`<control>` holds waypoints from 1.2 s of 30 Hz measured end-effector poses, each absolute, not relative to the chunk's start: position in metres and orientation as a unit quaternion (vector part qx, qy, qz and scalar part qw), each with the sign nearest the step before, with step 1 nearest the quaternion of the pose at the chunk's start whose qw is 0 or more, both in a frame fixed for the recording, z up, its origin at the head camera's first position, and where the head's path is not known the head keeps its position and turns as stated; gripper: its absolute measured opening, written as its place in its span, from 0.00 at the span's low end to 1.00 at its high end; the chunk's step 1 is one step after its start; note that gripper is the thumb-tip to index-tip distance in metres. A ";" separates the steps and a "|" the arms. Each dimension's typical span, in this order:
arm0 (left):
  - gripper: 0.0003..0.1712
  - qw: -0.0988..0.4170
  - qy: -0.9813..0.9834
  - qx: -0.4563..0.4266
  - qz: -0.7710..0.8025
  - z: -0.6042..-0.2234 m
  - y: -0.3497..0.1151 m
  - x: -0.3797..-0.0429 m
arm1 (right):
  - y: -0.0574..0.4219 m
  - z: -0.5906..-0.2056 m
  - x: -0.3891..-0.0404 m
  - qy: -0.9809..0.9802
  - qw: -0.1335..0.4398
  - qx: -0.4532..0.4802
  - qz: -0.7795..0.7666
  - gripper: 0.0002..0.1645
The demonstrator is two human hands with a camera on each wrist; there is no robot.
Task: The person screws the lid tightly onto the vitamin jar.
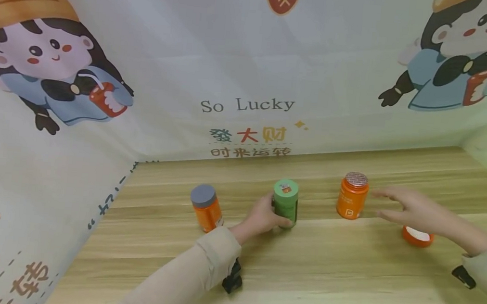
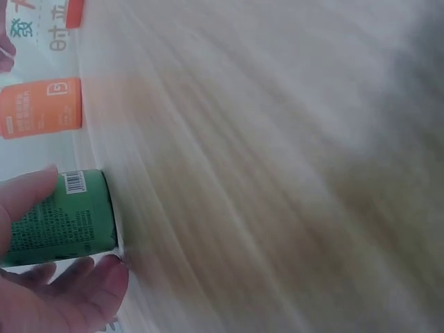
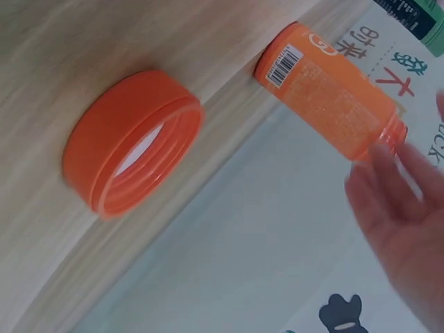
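In the head view my left hand [image 1: 262, 215] holds a green bottle [image 1: 286, 199] with a green lid, thumb in front and fingers round the far side. The left wrist view shows the thumb on the green bottle [image 2: 62, 218], its base at the tabletop. My right hand [image 1: 416, 209], fingers loosely spread, hovers right of an upright orange bottle [image 1: 351, 200] with its cap off and a patterned seal over its mouth. In the right wrist view the right fingers [image 3: 388, 198] appear close to that bottle's neck; contact is unclear. An orange screw cap [image 3: 114, 142] lies hollow side up.
Left of the green bottle stands an orange bottle with a grey lid [image 1: 203, 196], partly behind my left sleeve. The wood-grain table [image 1: 302, 278] meets a printed white cloth backdrop [image 1: 168, 68] at the back and sides. Black straps [image 1: 233, 277] show at the wrists.
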State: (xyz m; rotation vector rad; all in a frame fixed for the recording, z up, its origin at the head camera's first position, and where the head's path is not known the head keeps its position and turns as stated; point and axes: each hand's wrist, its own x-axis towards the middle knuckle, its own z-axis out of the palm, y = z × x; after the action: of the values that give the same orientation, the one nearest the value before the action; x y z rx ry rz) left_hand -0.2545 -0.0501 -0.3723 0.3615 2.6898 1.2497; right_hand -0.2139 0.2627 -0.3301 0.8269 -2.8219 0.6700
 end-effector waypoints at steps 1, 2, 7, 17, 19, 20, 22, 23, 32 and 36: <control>0.40 0.078 0.896 0.116 0.421 -0.372 -0.051 -0.254 | 0.261 -0.329 -0.216 -0.936 0.056 0.255 0.237 0.28; 0.40 0.080 0.895 0.110 0.425 -0.372 -0.052 -0.252 | 0.260 -0.328 -0.219 -0.936 0.052 0.238 0.254 0.29; 0.40 0.093 0.888 0.100 0.439 -0.371 -0.060 -0.241 | 0.253 -0.329 -0.232 -0.928 0.037 0.177 0.326 0.40; 0.35 0.119 0.893 0.122 0.417 -0.366 -0.078 -0.208 | 0.236 -0.346 -0.259 -0.896 -0.056 0.133 0.420 0.49; 0.37 0.123 0.892 0.122 0.417 -0.366 -0.081 -0.206 | 0.232 -0.348 -0.259 -0.892 -0.063 0.132 0.427 0.49; 0.38 0.123 0.892 0.122 0.418 -0.366 -0.082 -0.205 | 0.231 -0.349 -0.259 -0.891 -0.066 0.130 0.430 0.49; 0.39 0.122 0.893 0.118 0.417 -0.367 -0.085 -0.203 | 0.229 -0.350 -0.259 -0.891 -0.071 0.125 0.431 0.49; 0.40 0.122 0.893 0.115 0.418 -0.367 -0.087 -0.203 | 0.228 -0.351 -0.259 -0.890 -0.072 0.125 0.432 0.49; 0.39 0.113 0.899 0.120 0.406 -0.364 -0.092 -0.201 | 0.225 -0.351 -0.257 -0.899 -0.064 0.133 0.413 0.49; 0.37 0.118 0.892 0.125 0.417 -0.363 -0.091 -0.199 | 0.218 -0.350 -0.249 -0.894 -0.066 0.159 0.414 0.45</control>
State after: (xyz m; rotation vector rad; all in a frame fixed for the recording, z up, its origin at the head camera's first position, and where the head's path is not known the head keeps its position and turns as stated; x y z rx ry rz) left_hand -0.1985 -0.0908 -0.3627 0.3662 2.6109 1.2202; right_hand -0.2488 0.2176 -0.3500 0.5224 -2.9332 1.3577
